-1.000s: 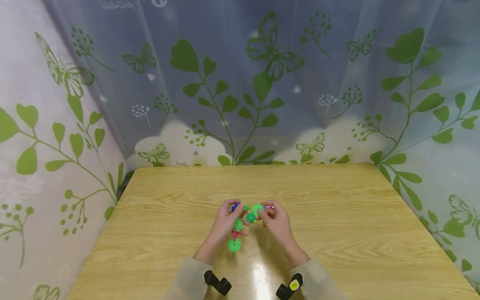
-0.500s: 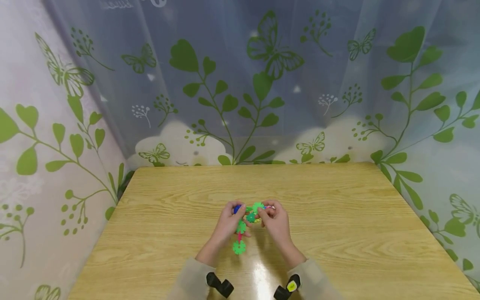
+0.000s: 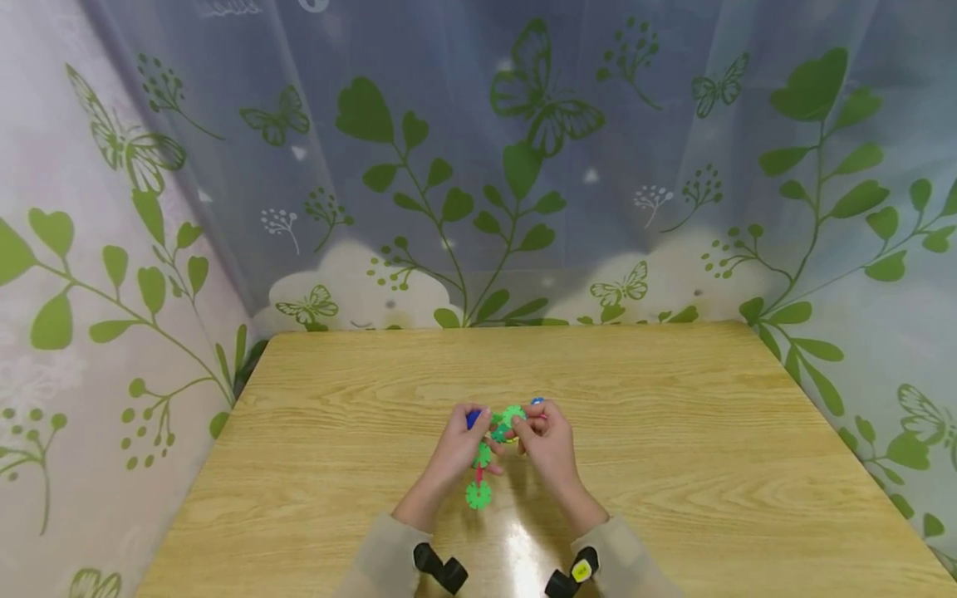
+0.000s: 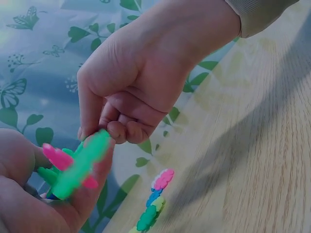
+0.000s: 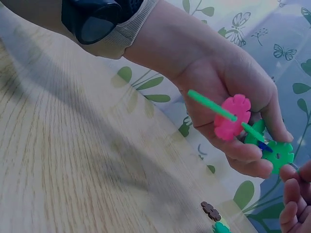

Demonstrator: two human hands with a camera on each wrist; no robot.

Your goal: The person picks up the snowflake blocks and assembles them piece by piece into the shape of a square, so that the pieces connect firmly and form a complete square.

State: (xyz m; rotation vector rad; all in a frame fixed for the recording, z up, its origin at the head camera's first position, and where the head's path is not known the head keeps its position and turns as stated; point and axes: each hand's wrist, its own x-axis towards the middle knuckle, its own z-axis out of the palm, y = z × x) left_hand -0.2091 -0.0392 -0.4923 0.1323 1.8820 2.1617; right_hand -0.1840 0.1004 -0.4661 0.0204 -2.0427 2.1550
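Toward the front of the table, my left hand (image 3: 446, 444) pinches a blue snowflake disc (image 3: 474, 419). The attached pieces hang below: a green disc, a pink disc (image 5: 234, 116) seen edge-on from the head, and a lower green disc (image 3: 478, 496). Opposite it my right hand (image 3: 552, 444) pinches a bright green disc (image 3: 512, 417) by its edge, at the upper end of the left hand's pieces. In the right wrist view this green disc (image 5: 279, 156) sits between both hands' fingertips. Whether its slot is joined to the blue disc is hidden.
More loose or linked discs lie on the wooden table (image 3: 336, 415) beyond the hands: pink (image 4: 165, 178), teal-green (image 4: 146, 218), blue, yellow and a brown one (image 5: 211, 210). Patterned curtains (image 3: 463, 166) stand along the table's back and sides.
My left hand and its hanging discs have shifted slightly right, toward the right hand. The right hand has edged left, and a blue disc now shows beyond its fingers.
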